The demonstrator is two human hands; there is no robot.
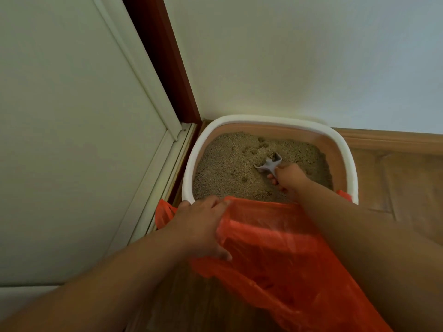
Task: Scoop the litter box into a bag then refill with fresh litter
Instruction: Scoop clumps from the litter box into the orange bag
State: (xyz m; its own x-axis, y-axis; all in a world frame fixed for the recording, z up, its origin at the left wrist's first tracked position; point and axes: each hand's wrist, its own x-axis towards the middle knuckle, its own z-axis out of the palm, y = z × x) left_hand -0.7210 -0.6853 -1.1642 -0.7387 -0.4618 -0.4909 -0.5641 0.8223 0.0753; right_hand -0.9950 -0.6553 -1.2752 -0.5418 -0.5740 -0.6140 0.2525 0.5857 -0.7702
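A white-rimmed litter box [189,168] sits in the corner, filled with beige litter [227,164] that holds several dark clumps. My right hand [288,177] grips the handle of a grey scoop [269,164], whose head is dug into the litter near the middle. An orange plastic bag [271,248] lies open against the box's near edge. My left hand [201,224] holds the bag's left rim beside the box's front-left corner.
A white door [72,140] with a dark red frame [163,58] stands to the left. A pale wall [287,56] is behind the box. Wooden floor [395,176] and skirting extend to the right.
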